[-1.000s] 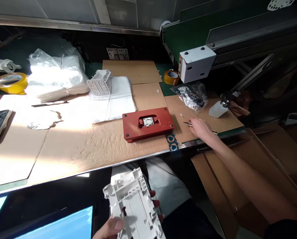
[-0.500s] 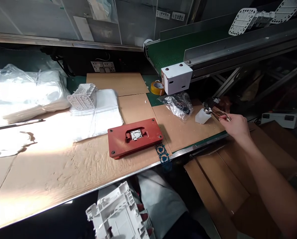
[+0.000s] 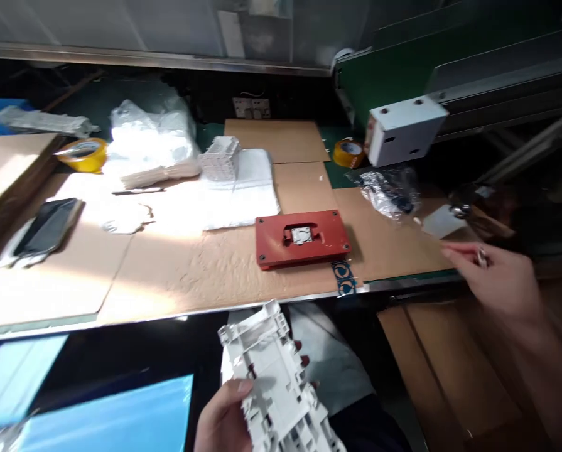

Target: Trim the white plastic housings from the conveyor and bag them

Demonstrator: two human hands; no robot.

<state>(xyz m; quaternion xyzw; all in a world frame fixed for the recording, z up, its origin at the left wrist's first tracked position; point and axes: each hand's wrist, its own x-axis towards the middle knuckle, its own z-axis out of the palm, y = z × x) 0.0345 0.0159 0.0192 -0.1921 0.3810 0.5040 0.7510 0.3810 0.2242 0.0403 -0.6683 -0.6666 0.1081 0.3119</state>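
Note:
Low in front of my lap, my left hand [image 3: 224, 414] grips a white molded plastic housing [image 3: 275, 376]; its thumb lies on the near side and fingertips show at the far edge. My right hand [image 3: 502, 282] is closed at the right of the table, with the pale end of a thin tool [image 3: 482, 256] showing between the fingers; blur hides its kind. Just beyond it, a translucent bottle [image 3: 443, 221] with a metal top lies tilted in view. A red fixture block [image 3: 304, 242] sits mid-table, a small white square part [image 3: 302, 235] in its recess.
Dark-blue cutouts [image 3: 344, 276] hang at the table edge by the block. Behind are a bagged dark item [image 3: 389, 191], yellow tape [image 3: 348, 154], a white box [image 3: 405, 132] on the conveyor end, white bags [image 3: 243, 201] and another white housing [image 3: 220, 160]. A phone [image 3: 48, 227] lies left.
The view has swung left, bringing the phone and blue sheets into sight. My right hand has drawn back from the bottle top toward me. My left thumb now shows on the housing.

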